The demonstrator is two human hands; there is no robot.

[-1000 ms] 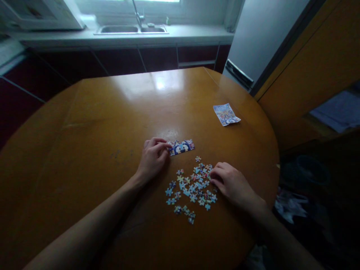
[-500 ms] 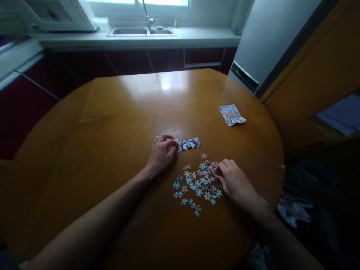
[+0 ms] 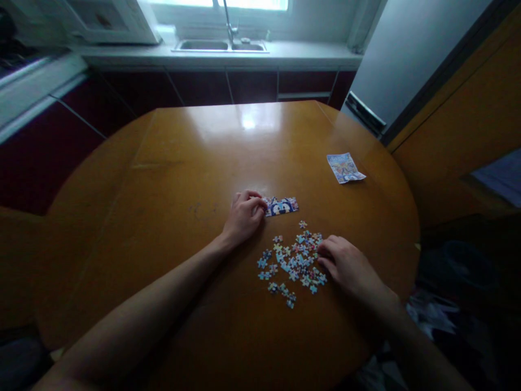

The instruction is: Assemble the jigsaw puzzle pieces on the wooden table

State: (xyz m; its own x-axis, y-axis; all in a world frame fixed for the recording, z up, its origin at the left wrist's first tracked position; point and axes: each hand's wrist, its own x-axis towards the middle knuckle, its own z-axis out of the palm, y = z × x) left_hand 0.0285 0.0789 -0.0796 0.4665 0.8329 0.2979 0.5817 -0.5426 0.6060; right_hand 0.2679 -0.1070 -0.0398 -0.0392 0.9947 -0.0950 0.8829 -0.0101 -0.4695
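Observation:
A partly assembled jigsaw puzzle strip [image 3: 285, 207] with a blue cartoon face lies flat on the table. My left hand [image 3: 245, 216] is bent over its left end, the fingers closed on that edge and covering it. Closer to me spreads a loose pile of small jigsaw puzzle pieces [image 3: 300, 263], mostly pale blue with some yellow and red. My right hand [image 3: 348, 266] is at the pile's right edge with its fingers curled together. Its fingertips touch or hover over the pieces there; whatever they pinch is hidden.
A creased printed sheet [image 3: 345, 168] lies on the wooden table [image 3: 183, 163] toward the right. Beyond the table are a counter with a sink [image 3: 203, 45], a microwave-like white appliance [image 3: 109, 21] and a grey fridge [image 3: 423, 60]. Bags [image 3: 433, 312] lie at lower right.
The whole view has shifted slightly, so things appear farther right. Both hands keep nearly the same places, the left at the strip and the right at the pile's edge.

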